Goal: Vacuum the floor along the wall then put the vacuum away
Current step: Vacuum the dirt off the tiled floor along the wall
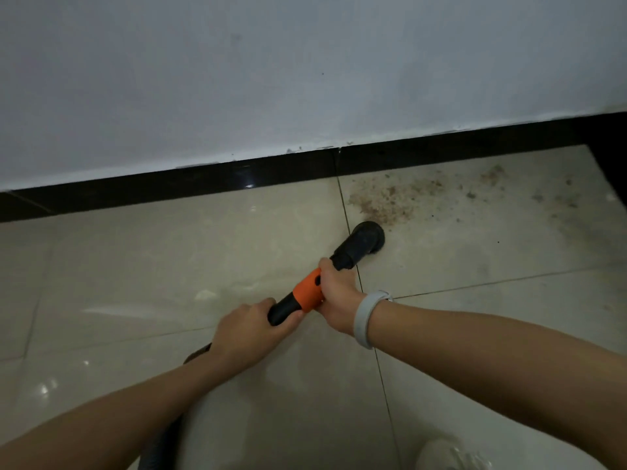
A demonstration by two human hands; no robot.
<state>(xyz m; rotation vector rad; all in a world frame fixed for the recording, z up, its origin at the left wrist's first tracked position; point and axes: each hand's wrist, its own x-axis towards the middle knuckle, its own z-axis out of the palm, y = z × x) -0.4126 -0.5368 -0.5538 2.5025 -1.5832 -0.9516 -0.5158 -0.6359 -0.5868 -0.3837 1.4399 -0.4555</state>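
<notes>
Down low, view: the head camera is looking forward and down at a tiled floor (169,252) meeting a wall (237,79).
Vacuum wand: a black tube (283,308) with an orange collar (307,289) is pointing away from the person, tilting down toward the floor; its black round nozzle (368,237) is sitting on the tile just beside a grout line.
Left hand: the left hand (251,330) is wrapping its fingers round the black tube just behind the orange collar, gripping it from above.
Right hand: the right hand (336,290) is clutching the wand at the front end of the orange collar, where the nozzle piece is joining on; a pale grey band (366,317) is circling that wrist.
Hose: a dark ribbed hose (163,439) is running back from under the left forearm toward the bottom edge of the view.
Dirt: a patch of brownish crumbs and dust (390,198) is lying on the tile just ahead and to the right of the nozzle, thinning out in scattered specks toward the right.
Wall: the pale wall is ending in a glossy black skirting board (203,179) running across the view, close beyond the dirt.
Shoe: a light-coloured shoe (448,456) is showing at the bottom right, partly cut off.
</notes>
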